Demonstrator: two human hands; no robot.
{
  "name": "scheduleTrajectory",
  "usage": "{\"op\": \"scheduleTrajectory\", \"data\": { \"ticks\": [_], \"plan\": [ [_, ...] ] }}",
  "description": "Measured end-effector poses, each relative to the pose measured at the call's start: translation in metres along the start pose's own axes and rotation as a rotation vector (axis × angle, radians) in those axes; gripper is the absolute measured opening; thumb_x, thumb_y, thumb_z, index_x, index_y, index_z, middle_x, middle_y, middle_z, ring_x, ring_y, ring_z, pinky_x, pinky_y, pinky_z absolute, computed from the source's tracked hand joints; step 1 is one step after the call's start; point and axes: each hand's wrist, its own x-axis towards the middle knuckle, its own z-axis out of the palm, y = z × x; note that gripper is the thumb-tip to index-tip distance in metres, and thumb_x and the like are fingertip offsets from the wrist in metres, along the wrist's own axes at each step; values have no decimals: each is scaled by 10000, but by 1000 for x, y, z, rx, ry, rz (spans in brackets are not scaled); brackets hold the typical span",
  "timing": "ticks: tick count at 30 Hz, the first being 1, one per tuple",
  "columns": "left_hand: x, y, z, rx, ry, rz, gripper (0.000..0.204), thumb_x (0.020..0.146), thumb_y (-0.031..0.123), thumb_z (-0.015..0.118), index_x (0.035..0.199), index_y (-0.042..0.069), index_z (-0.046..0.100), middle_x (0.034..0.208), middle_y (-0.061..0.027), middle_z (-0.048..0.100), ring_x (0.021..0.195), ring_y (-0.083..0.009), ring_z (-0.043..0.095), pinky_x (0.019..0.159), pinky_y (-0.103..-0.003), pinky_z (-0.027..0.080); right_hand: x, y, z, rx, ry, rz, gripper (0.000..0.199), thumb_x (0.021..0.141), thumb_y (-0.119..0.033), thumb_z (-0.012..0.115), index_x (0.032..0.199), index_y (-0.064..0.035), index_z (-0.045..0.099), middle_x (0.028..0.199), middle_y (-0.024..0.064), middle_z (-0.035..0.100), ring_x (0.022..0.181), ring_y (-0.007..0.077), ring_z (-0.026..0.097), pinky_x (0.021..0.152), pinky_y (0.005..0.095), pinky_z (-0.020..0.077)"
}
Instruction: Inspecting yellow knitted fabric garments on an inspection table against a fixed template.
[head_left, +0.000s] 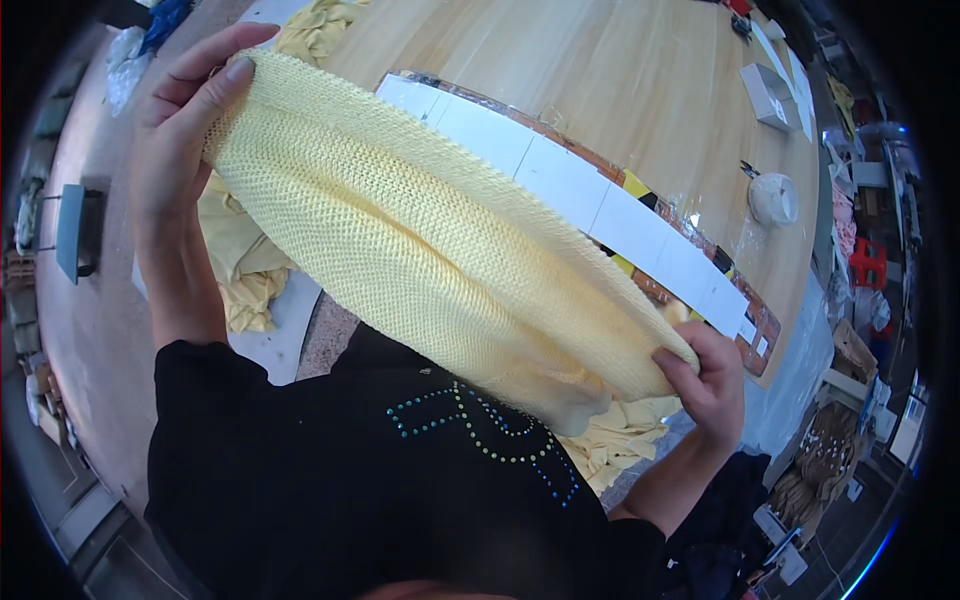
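Note:
A pale yellow knitted piece (430,240) is stretched between both my hands above the table edge. My left hand (180,140) grips its upper left end, fingers curled over the rib. At the lower right, my right hand (710,380) pinches the other end. The knit hides part of a long white measuring strip (620,215) that lies on the wooden table (620,70) behind it.
More yellow knit pieces lie heaped at the left (240,270), at the top (310,30) and below my right hand (620,435). A white round object (773,197) and a grey box (770,95) sit far right on the table. Boxes crowd the floor at right.

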Motion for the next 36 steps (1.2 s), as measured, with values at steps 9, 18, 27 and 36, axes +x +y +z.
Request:
{"op": "scheduleTrajectory", "data": {
  "ticks": [9, 18, 27, 36],
  "plan": [
    [6, -106, 41, 366, -272, -435, 131, 827, 146, 635, 897, 37, 619, 782, 46, 580, 684, -18, 518, 603, -179, 430, -72, 94, -44, 578, 412, 89, 208, 813, -115, 634, 980, -40, 536, 960, 49, 562, 860, 125, 534, 739, 239, 422],
    [49, -136, 54, 139, -441, -568, 130, 814, 167, 644, 833, 59, 575, 696, 64, 499, 601, -15, 443, 508, -176, 362, -12, 174, -55, 495, 829, 288, 121, 849, -100, 611, 912, -39, 527, 870, 40, 595, 759, 98, 550, 713, 221, 458],
    [68, -156, 65, 211, -308, -550, 105, 814, 121, 624, 861, 32, 597, 723, 45, 538, 604, -25, 465, 518, -180, 374, 13, 204, -52, 143, 859, 419, 117, 834, -102, 621, 853, -39, 525, 810, 22, 569, 701, 75, 502, 664, 208, 431],
    [64, -162, 66, 321, -270, -508, 109, 778, 98, 625, 849, 15, 625, 744, -6, 594, 657, -72, 538, 603, -219, 445, 18, 197, -50, 24, 818, 471, 129, 824, -115, 627, 846, -34, 529, 799, 15, 566, 708, 81, 493, 678, 218, 427]
  ]
}}
